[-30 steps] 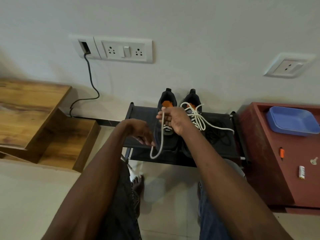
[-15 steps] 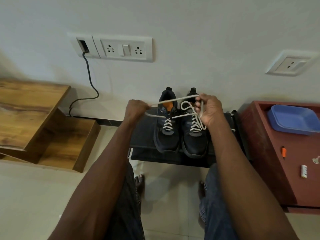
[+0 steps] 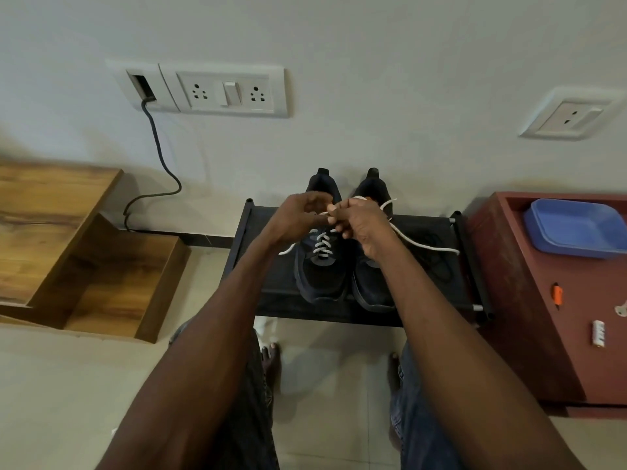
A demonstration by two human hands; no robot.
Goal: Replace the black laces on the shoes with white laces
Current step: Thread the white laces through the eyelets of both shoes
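Two dark shoes stand side by side on a black rack [image 3: 427, 228], toes toward me. The left shoe [image 3: 319, 276] carries a white lace [image 3: 322, 244] crossed through its eyelets. My left hand [image 3: 300, 215] and my right hand [image 3: 359, 222] meet above its tongue, both pinching the lace ends. One loose end trails left past the shoe, another [image 3: 427, 246] runs right across the rack. The right shoe [image 3: 371, 290] is partly hidden under my right hand. A black lace [image 3: 437, 262] lies coiled on the rack at the right.
A red cabinet [image 3: 529, 300] at the right holds a blue tray [image 3: 576, 228] and small items. A wooden shelf [image 3: 84, 252] sits at the left. The wall behind has a socket panel [image 3: 224, 91] with a dark cable [image 3: 159, 164]. My bare feet rest on the tiled floor.
My hands were spread wide, pulling the lace ends taut; they have now come together over the left shoe's tongue, and the ends hang slack to each side.
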